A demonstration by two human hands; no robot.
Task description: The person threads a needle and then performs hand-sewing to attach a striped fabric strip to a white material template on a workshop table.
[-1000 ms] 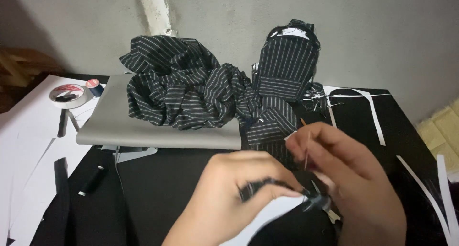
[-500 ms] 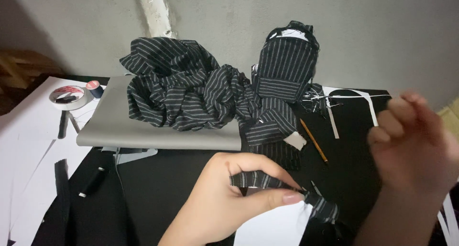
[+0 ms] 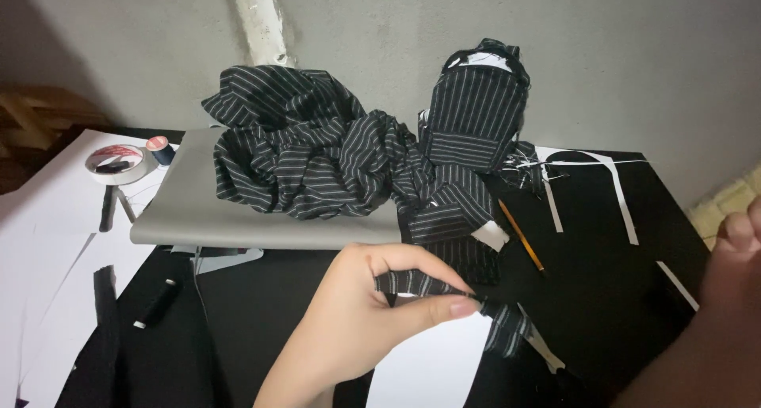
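My left hand (image 3: 357,325) pinches a narrow strip of black striped fabric (image 3: 452,301) between thumb and fingers, low in the middle of the view. The strip runs right and ends over a white paper piece (image 3: 432,368). At the far right edge my right hand (image 3: 725,297) is raised, blurred and partly out of view, with its fingers curled; whether it holds anything I cannot tell. Behind lie a crumpled heap of the same striped cloth (image 3: 309,154) and a small striped backpack-shaped piece (image 3: 474,111) standing upright.
The black table (image 3: 602,273) carries a grey board (image 3: 198,218) under the cloth heap, a pencil (image 3: 521,235), white paper strips (image 3: 618,194), a black thread spool (image 3: 155,303), a tape roll (image 3: 115,164) and white paper sheets (image 3: 47,242) at left.
My right hand has pulled away from the strip, moving right and up towards the view's edge. My left hand keeps its hold on the striped strip.
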